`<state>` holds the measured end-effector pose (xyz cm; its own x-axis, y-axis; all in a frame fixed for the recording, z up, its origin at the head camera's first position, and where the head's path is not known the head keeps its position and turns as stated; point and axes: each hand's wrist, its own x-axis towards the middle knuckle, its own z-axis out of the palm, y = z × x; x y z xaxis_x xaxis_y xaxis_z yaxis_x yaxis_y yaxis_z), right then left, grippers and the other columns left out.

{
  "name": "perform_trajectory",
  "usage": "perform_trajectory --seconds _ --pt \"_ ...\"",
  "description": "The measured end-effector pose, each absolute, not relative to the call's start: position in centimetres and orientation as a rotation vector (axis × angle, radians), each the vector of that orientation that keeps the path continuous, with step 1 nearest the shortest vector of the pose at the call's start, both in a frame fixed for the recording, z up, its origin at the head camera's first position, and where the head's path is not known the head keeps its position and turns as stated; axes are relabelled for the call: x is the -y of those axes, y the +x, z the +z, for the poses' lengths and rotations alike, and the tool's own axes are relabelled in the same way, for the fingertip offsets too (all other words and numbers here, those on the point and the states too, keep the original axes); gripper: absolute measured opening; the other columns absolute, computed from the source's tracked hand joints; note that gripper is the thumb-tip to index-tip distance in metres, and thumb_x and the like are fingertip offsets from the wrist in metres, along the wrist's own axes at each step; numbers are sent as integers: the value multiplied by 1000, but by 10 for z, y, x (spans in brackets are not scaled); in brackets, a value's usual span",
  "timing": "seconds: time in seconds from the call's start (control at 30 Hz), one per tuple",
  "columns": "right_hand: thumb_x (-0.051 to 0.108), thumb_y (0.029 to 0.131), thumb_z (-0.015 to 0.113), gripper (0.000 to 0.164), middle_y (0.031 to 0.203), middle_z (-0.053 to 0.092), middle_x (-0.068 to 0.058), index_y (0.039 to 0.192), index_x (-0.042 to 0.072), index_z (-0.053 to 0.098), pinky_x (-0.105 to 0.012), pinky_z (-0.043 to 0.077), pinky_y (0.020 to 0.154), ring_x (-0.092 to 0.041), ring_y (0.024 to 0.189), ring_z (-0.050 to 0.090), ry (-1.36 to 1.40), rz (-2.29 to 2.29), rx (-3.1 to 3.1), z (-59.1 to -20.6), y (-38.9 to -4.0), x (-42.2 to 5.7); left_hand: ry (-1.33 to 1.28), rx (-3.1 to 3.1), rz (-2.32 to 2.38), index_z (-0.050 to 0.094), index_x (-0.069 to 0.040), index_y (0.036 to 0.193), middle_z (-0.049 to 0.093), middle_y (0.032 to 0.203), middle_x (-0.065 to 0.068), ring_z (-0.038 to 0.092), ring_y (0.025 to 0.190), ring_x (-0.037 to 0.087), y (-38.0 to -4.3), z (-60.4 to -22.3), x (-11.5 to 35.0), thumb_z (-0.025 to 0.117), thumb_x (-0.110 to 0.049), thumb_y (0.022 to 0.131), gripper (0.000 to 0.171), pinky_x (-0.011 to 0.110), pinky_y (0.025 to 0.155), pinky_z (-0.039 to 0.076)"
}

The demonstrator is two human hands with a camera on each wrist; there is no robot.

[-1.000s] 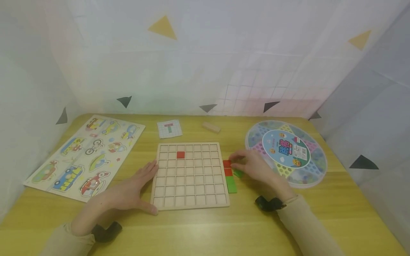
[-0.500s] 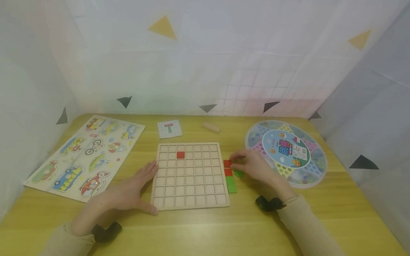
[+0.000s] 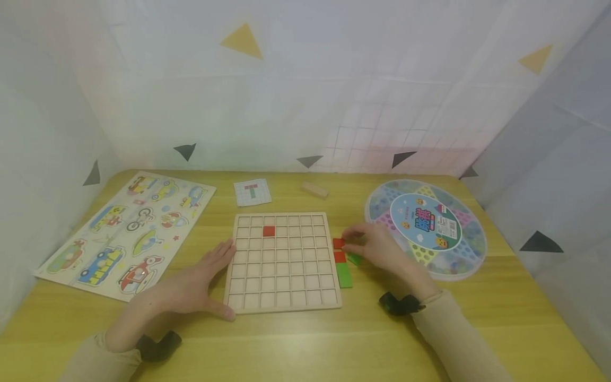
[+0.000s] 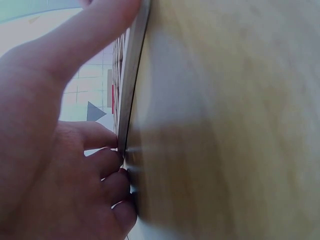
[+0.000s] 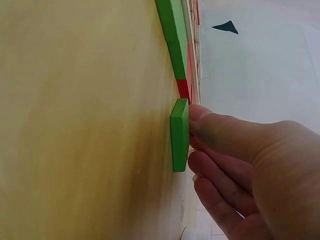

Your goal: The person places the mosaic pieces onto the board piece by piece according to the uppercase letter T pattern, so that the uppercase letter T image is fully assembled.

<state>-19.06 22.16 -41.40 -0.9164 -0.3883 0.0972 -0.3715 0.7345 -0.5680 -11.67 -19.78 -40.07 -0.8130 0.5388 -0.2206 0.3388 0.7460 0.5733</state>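
i see the left hand (image 3: 193,286) spread against the board (image 3: 282,269). right of the frame's middle, the right hand (image 3: 377,246) pinches a red tile (image 3: 338,243); its fingers (image 3: 355,230), so near a green tile (image 3: 355,259), could bump it.

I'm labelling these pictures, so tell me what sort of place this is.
Probably an indoor play or puzzle corner: a gridded wooden board, a picture puzzle and a round game board lie together on one tabletop. Whether home or classroom, I can't tell.
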Motion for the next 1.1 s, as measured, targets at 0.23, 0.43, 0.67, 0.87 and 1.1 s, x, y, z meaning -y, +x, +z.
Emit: perform_trajectory --seconds 0.23,0.43,0.67,0.87,1.1 --pt "25 85 80 24 103 76 2 106 15 76 -43 55 92 -20 102 69 -637 -912 -2919 -414 -192 -221 669 -2565 748 10 -6 161 -3 169 12 2 152 44 -117 -400 198 78 -71 65 134 63 120 15" --pt "26 84 81 26 103 76 3 107 15 76 -43 56 92 -20 102 70 -646 -911 -2925 -414 -191 -221 665 -2559 750 10 -6 161 -4 169 12 1 153 44 -117 -400 198 79 -70 66 134 63 120 14" --pt "25 84 81 28 104 76 1 109 13 75 -44 55 94 -21 103 69 -665 -893 -2929 -416 -191 -221 663 -2561 746 10 -6 161 -3 169 12 2 153 44 -117 -399 197 79 -70 66 134 63 120 14" --pt "24 85 80 29 106 76 -1 111 12 75 -45 56 93 -23 104 69 -675 -872 -2919 -412 -191 -221 660 -2568 747 10 -6 161 -3 169 13 2 152 44 -117 -400 198 79 -70 65 134 63 120 15" --pt "19 86 80 27 105 76 -2 110 10 75 -45 56 91 -24 103 69 -714 -890 -2912 -411 -189 -221 661 -2572 751 10 -7 161 -3 169 13 2 152 45 -116 -401 198 78 -71 65 134 64 119 15"
